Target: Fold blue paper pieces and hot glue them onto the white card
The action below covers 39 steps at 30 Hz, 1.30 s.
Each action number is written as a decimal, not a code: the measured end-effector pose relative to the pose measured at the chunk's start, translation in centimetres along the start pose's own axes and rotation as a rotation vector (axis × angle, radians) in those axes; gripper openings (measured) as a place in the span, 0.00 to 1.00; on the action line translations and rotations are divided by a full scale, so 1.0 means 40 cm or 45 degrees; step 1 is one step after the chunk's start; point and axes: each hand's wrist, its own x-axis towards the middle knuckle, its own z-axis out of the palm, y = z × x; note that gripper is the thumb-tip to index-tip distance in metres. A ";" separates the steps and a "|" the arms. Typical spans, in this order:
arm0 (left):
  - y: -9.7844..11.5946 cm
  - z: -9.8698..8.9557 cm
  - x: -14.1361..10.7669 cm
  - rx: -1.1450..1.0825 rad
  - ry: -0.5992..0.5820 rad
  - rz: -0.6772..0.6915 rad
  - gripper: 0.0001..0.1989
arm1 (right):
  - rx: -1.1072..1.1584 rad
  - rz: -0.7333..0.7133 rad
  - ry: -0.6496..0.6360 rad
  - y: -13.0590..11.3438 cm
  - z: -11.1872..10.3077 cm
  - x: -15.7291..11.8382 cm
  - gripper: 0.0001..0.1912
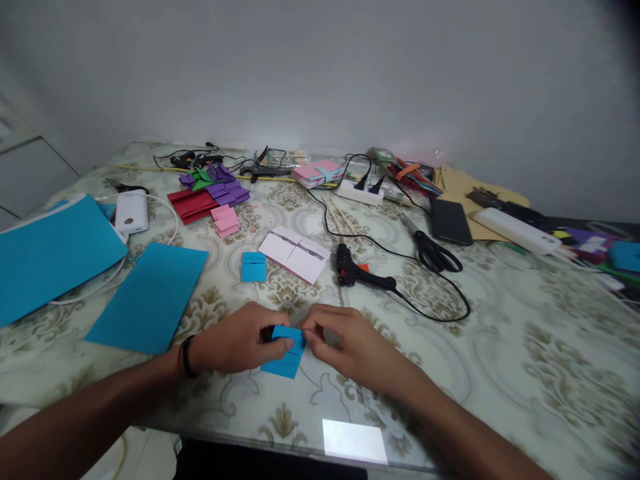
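A small blue piece of paper [286, 361] with dark lines across it is held just above the patterned table. My left hand [243, 339] pinches its left side, thumb lying on top. At the upper right edge of the same paper, my right hand [345, 340] has its thumb and fingertips pressed together. Beyond my hands lies another small blue paper [254, 267] with a line across it. Beside that rests a folded white paper [294, 254] with dark markings. A black glue gun [357, 270] lies to the right, its cord looping behind it.
Large blue sheets [150, 297] lie at the left near a white power bank [133, 211]. Folded red paper [193, 205], purple paper [229, 192] and pink paper [225, 221] sit farther back. Scissors [434, 252], a black phone [451, 223] and a power strip [360, 193] are at right.
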 end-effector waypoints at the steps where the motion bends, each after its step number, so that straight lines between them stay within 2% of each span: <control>1: 0.001 -0.001 -0.001 0.004 0.000 0.001 0.13 | 0.002 -0.001 0.000 0.000 0.000 0.001 0.08; 13: -0.008 -0.003 0.003 -0.031 0.003 0.015 0.13 | -0.017 0.015 0.007 -0.005 -0.005 0.000 0.07; 21: -0.007 -0.004 0.003 -0.024 0.037 -0.029 0.16 | -0.028 0.025 0.099 0.002 -0.005 0.003 0.08; 28: 0.003 -0.011 0.005 -0.131 0.079 -0.087 0.10 | -0.053 0.037 0.173 -0.002 -0.012 0.003 0.09; 37: 0.005 -0.015 0.007 -0.139 0.081 -0.109 0.09 | -0.071 0.020 0.217 0.001 -0.015 0.004 0.10; 39: 0.001 -0.014 0.005 -0.125 0.073 -0.092 0.09 | -0.050 0.024 0.182 0.000 -0.014 0.005 0.09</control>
